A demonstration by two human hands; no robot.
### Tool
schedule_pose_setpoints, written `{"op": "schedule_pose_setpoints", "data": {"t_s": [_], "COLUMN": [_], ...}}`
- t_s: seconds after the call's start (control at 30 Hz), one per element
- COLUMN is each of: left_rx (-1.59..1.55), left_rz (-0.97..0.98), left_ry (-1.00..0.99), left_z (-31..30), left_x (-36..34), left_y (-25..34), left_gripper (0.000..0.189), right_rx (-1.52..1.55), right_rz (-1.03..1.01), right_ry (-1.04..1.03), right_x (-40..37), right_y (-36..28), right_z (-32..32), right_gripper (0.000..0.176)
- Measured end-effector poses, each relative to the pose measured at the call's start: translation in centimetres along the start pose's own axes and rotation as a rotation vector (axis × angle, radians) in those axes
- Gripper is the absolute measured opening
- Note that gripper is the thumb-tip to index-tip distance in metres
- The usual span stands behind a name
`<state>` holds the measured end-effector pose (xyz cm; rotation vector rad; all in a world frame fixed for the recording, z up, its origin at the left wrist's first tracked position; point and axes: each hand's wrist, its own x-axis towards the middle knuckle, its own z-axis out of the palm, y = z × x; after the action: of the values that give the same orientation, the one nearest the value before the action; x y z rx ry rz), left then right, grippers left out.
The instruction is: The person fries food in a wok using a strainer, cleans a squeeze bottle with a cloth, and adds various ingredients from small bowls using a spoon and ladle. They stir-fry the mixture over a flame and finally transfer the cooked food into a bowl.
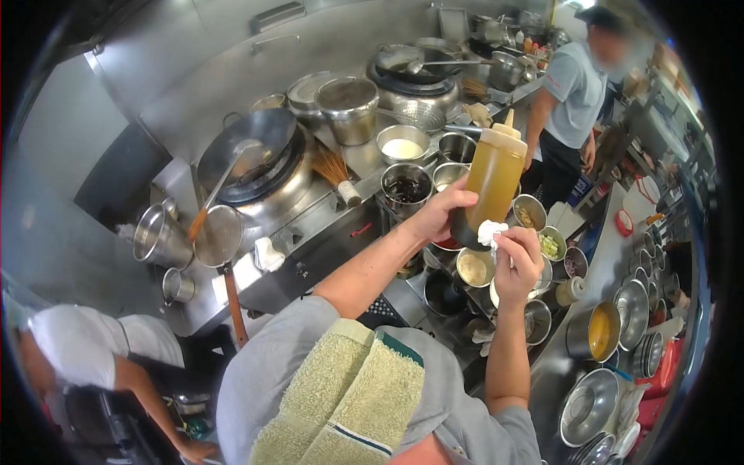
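My left hand [442, 211] is wrapped round a clear squeeze bottle [497, 174] of yellow-brown liquid, held up and slightly tilted with its nozzle pointing up. In my right hand [518, 263] a crumpled white tissue or cloth [491, 232] is pinched, close against the lower part of the bottle. Below the hands stand several metal containers, among them a pale-filled bowl [474, 267] and a bowl of chopped green pieces [549, 245]. A pot of dark contents [406, 187] stands left of the bottle.
A wok [252, 155] with a ladle sits on the left burner, beside a bamboo brush [335, 172]. One co-worker [577, 97] stands at the back right; another person [108, 349] bends at lower left. Metal bowls and a pot of orange liquid [600, 337] line the right counter.
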<state>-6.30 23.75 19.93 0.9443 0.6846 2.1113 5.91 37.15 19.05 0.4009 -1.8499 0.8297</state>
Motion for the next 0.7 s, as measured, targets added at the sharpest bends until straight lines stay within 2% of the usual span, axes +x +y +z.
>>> {"op": "schedule_pose_setpoints", "data": {"t_s": [0.07,0.17,0.2,0.27,0.33,0.4,0.47,0.53,0.57,0.63,0.7], "left_rx": [0.167,0.229,0.099,0.057,-0.036,-0.087,-0.098,-0.097,-0.22,-0.178,-0.044], "left_rz": [0.009,-0.056,-0.126,-0.158,0.012,0.014,0.01,-0.073,-0.071,-0.044,0.033], "left_ry": [0.049,0.029,0.015,0.025,-0.035,-0.149,-0.238,-0.218,-0.334,-0.408,-0.195], "left_z": [-0.6,-0.4,-0.2,-1.8,-1.6,-2.2,-3.4,-6.0,-6.6,-8.6,-5.2], "left_x": [0.6,1.7,2.1,3.0,5.3,6.8,8.4,8.2,9.1,10.8,11.5], "left_y": [-1.1,-2.0,-1.4,-1.5,-1.6,-1.7,-2.3,-2.4,-3.3,-3.5,-2.5], "left_gripper": [0.068,0.076,0.063,0.074,0.082,0.088,0.091,0.089,0.087,0.087,0.086], "right_rx": [-0.034,0.04,0.141,0.055,0.04,0.0,-0.027,0.059,0.083,0.21,0.122], "right_rz": [-0.068,0.087,0.163,0.053,-0.015,-0.058,-0.137,-0.004,0.057,0.19,0.204], "right_ry": [0.037,0.161,0.186,0.161,0.148,0.023,0.099,0.198,0.24,0.307,0.321], "right_x": [1.8,7.2,8.3,8.2,4.2,2.3,4.0,7.7,9.4,10.0,6.3], "right_y": [1.6,3.5,3.9,4.6,5.2,4.3,6.0,8.2,9.0,10.4,10.7], "right_z": [-0.1,-0.2,0.0,0.0,1.0,0.6,1.2,1.2,1.1,1.8,2.7], "right_gripper": [0.019,0.016,0.016,0.016,0.023,0.022,0.019,0.016,0.015,0.011,0.009]}}
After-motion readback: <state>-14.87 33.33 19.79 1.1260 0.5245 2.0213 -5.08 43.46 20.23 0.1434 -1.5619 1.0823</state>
